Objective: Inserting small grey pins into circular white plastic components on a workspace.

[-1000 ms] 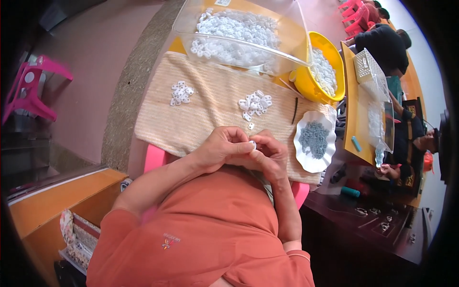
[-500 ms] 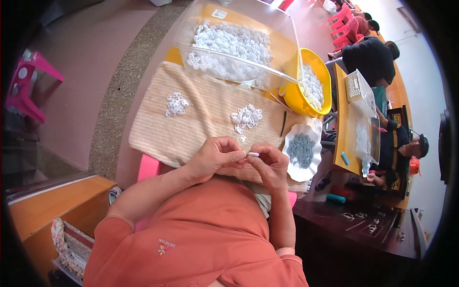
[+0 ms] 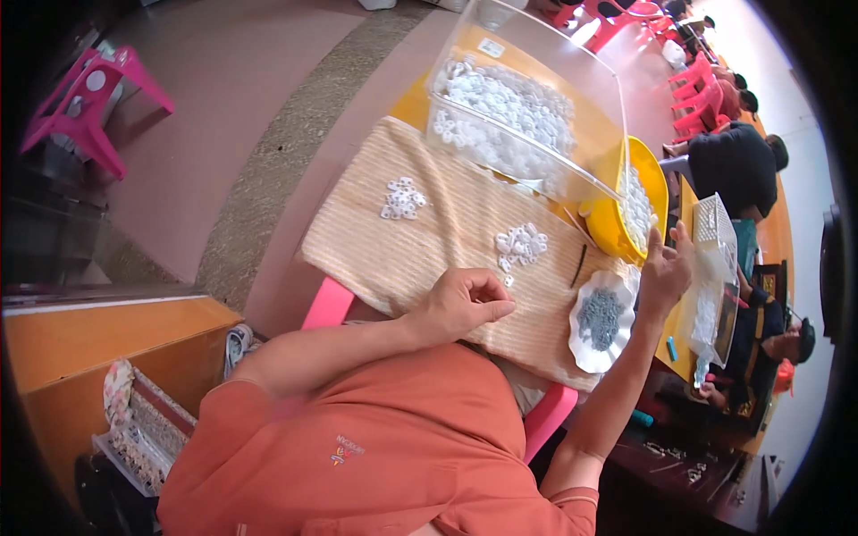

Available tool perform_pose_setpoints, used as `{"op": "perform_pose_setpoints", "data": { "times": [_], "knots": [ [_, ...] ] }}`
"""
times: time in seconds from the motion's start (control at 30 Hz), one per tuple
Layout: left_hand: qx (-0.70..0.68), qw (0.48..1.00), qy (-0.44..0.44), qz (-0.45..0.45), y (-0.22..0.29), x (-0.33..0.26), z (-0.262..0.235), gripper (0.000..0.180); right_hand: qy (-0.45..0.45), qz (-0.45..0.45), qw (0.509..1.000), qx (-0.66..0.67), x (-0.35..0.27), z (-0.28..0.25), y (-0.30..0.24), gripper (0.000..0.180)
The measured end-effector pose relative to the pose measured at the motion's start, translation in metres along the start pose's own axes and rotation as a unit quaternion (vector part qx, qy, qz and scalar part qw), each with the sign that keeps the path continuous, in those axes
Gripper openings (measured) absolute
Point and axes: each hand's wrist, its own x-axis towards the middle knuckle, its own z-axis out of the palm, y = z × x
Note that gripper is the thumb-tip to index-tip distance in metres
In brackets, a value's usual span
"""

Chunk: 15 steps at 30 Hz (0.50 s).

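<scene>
My left hand (image 3: 460,306) hovers over the near edge of a beige ribbed cloth (image 3: 375,241), fingers loosely curled, thumb held apart and nothing seen in it. Out to the right, my right hand (image 3: 666,268) is raised beside a yellow basin (image 3: 663,170) of small white pieces (image 3: 636,210); its fingers are spread and appear to hold nothing. Just beyond my left hand lies a small pile of white plastic pieces with holes (image 3: 521,244). Another such pile (image 3: 403,198) rests farther left. A white scalloped dish (image 3: 583,355) holds small grey parts (image 3: 601,317).
A large clear bin (image 3: 527,147) of white pieces stands behind the cloth. A thin black stick (image 3: 580,265) lies near the dish. Another person (image 3: 760,344) works at a table on the right. A pink stool (image 3: 98,98) stands far left.
My hands were together, pinching a small white piece; now they are apart. The right hand has moved right to the yellow basin, and the piece no longer shows. The view has shifted.
</scene>
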Motion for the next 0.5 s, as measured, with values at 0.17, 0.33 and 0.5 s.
{"op": "perform_pose_setpoints", "data": {
  "times": [0.17,0.33,0.5],
  "knots": [
    [0.385,0.879,0.114,0.257,0.021,0.006,-0.017,0.012,-0.073,-0.098,0.989,0.078,-0.050,0.011,0.002,0.026],
    [0.545,0.759,0.192,0.299,0.035,0.014,-0.041,0.008,-0.165,-0.032,0.972,0.165,-0.092,-0.005,-0.014,0.023],
    [0.693,0.638,0.235,0.240,0.046,0.017,-0.059,0.018,-0.144,-0.051,0.973,0.173,-0.114,-0.028,0.007,0.026]
  ]
}}
